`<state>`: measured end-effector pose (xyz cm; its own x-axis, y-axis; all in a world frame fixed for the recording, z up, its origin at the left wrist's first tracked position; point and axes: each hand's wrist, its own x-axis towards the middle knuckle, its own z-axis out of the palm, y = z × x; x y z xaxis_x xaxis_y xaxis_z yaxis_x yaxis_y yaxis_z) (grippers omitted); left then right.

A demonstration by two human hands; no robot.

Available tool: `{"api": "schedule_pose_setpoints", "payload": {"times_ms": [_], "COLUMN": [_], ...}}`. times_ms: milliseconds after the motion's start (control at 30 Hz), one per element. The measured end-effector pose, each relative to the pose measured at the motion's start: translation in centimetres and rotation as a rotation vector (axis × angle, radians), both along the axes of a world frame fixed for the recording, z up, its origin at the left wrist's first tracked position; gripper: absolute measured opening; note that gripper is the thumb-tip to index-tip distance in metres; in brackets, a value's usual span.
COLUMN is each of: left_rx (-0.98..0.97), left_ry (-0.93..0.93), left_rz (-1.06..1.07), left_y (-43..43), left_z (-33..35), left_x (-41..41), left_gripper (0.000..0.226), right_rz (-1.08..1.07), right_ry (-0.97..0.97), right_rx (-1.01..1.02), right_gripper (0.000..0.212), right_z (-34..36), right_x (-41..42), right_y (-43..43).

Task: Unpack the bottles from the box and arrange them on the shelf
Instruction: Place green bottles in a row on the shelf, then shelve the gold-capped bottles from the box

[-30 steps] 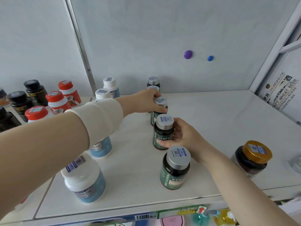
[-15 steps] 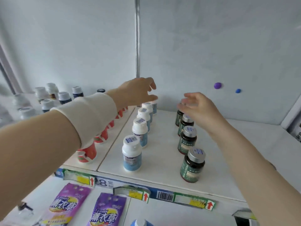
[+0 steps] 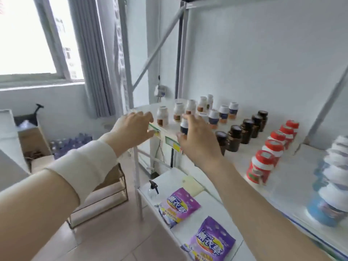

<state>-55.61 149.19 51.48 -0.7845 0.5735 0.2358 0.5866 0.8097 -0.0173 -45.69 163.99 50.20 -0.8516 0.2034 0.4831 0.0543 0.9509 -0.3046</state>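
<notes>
Your left hand (image 3: 133, 129) hangs in the air off the shelf's (image 3: 293, 178) front left corner, fingers loosely spread, holding nothing. Your right hand (image 3: 197, 142) is likewise spread and empty, in front of a white-capped bottle (image 3: 184, 126). The shelf carries rows of white bottles (image 3: 190, 107), dark brown bottles (image 3: 234, 138) and red-capped bottles (image 3: 273, 149). A cardboard box (image 3: 32, 142) stands on the floor, far left.

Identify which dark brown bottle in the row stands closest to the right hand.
The frontmost dark brown bottle, nearest the camera, right beside the right hand; the others line up behind it.
</notes>
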Motion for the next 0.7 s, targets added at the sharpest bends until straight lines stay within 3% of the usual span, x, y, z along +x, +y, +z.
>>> {"api": "schedule_pose_setpoints", "payload": {"times_ms": [100, 267, 367, 700], "left_rx": [-0.181, -0.58, -0.621, -0.452], "left_ry": [-0.161, -0.722, -0.81, -0.953], "left_rz": [0.128, 0.239, 0.244, 0.168], "left_y": [-8.4, -18.6, -22.3, -23.9], "left_z": [-5.6, -16.4, -21.2, -29.6], "left_x": [-4.7, -9.6, -12.2, -27.3], "left_gripper": [0.038, 0.047, 0.047, 0.042], "right_rz": [0.144, 0.305, 0.359, 0.375], "right_ry": [-0.181, -0.973, -1.283, -1.38], "right_rx": [0.1, 0.15, 0.171, 0.172], "right_gripper": [0.048, 0.044, 0.053, 0.054], "right_z": [-5.0, -16.4, -21.3, -29.7], "right_x": [-7.1, -16.3, -19.5, -35.6], "right_y": [-6.5, -15.2, -19.0, -20.4]}}
